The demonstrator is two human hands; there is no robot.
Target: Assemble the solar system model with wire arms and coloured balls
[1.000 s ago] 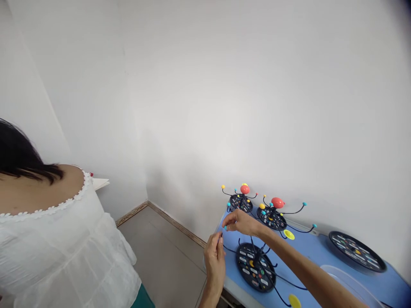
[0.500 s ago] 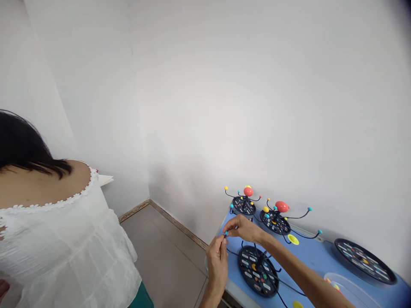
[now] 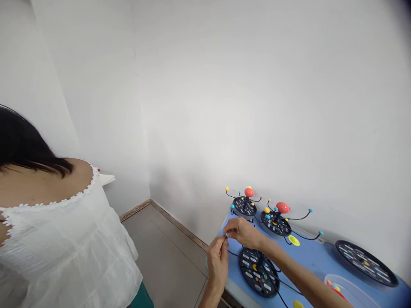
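My left hand (image 3: 217, 266) rises from the lower edge, and my right hand (image 3: 243, 233) reaches across from the right. Their fingertips meet at the near edge of the table, pinching a small teal bead (image 3: 226, 235) on a thin black wire. The fingers hide most of that wire. Just right of my hands lies a black round planet-model base (image 3: 258, 272) with small labels and coloured spots, partly under my right forearm. Several black wire arms rise from its centre.
Behind stand two assembled solar-system models (image 3: 244, 205) (image 3: 275, 222) with red-orange balls, on a blue table (image 3: 314, 252). A flat black disc (image 3: 366, 263), a yellow ring (image 3: 293, 240) and a clear tray (image 3: 349, 291) lie right. A person in a white top (image 3: 48, 239) stands left, by a tiled floor.
My hands have drawn closer, with both sets of fingers now together at the teal bead. The head view has drifted slightly, shifting the table rightward in the picture.
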